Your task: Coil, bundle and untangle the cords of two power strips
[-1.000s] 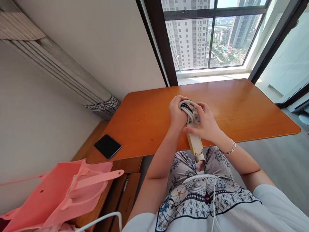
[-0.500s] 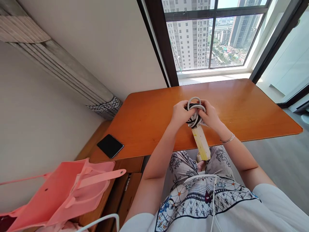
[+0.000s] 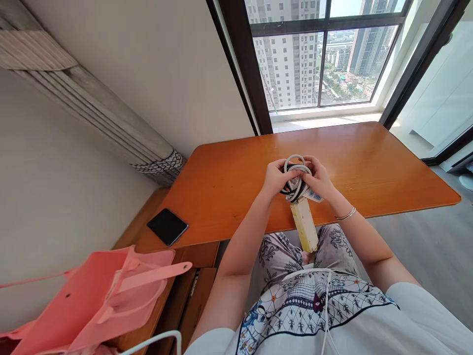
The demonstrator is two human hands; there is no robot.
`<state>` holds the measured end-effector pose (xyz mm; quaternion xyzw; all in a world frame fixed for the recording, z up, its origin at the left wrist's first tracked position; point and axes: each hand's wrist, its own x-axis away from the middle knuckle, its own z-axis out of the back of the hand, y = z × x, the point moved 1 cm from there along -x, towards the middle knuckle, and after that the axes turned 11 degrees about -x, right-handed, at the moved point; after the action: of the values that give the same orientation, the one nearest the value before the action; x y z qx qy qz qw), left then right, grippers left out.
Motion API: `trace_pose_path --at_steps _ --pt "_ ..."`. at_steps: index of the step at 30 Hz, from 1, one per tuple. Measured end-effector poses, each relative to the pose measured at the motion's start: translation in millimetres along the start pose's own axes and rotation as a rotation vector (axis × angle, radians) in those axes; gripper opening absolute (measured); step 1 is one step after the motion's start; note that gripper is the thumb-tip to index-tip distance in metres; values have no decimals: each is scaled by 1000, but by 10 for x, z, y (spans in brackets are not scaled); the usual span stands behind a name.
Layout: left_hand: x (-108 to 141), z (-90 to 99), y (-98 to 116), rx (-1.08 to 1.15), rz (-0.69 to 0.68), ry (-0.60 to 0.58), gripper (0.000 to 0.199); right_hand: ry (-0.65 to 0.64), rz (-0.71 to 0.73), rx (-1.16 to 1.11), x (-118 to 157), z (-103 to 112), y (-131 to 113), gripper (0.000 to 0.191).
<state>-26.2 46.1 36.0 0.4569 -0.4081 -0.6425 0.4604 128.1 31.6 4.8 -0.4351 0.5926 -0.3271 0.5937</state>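
Observation:
Over the near part of the wooden table [image 3: 229, 192], a coiled bundle of white and black cable [image 3: 295, 190] is held between my two hands. My left hand [image 3: 275, 177] grips the coil from its left side, thumb across the front. On the other side my right hand [image 3: 318, 178] pinches the cable, fingers at the top of the coil. A yellowed white power strip [image 3: 304, 227] hangs below the coil, its lower end past the table edge above my lap. A small white tag [image 3: 314, 196] shows under my right hand.
A black phone [image 3: 168, 227] lies at the table's left corner. Left of my legs, a pink bag [image 3: 111, 296] rests on wooden furniture [image 3: 199, 296], with a white curved tube [image 3: 158, 337] nearby. A window [image 3: 321, 69] is behind the table, and a tied curtain [image 3: 111, 118] hangs at left.
Both hands and the cable bundle have come slightly lower and left. The white tag shows more plainly now. My right thumb has shifted on the cable.

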Motion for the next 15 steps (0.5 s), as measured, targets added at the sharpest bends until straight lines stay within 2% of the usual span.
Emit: trace_pose_path --at_steps 4,8,12,15 --pt "14 -19 -28 -4 0 25 37 -42 -38 55 30 24 -62 32" --pt "2 -17 -46 -86 -22 -28 38 -54 -29 153 74 19 -75 30" --pt "-4 31 -146 -56 -92 -112 48 16 -35 107 93 15 11 39" --pt "22 109 -334 -1 -85 -71 69 120 -74 23 68 58 100 38"
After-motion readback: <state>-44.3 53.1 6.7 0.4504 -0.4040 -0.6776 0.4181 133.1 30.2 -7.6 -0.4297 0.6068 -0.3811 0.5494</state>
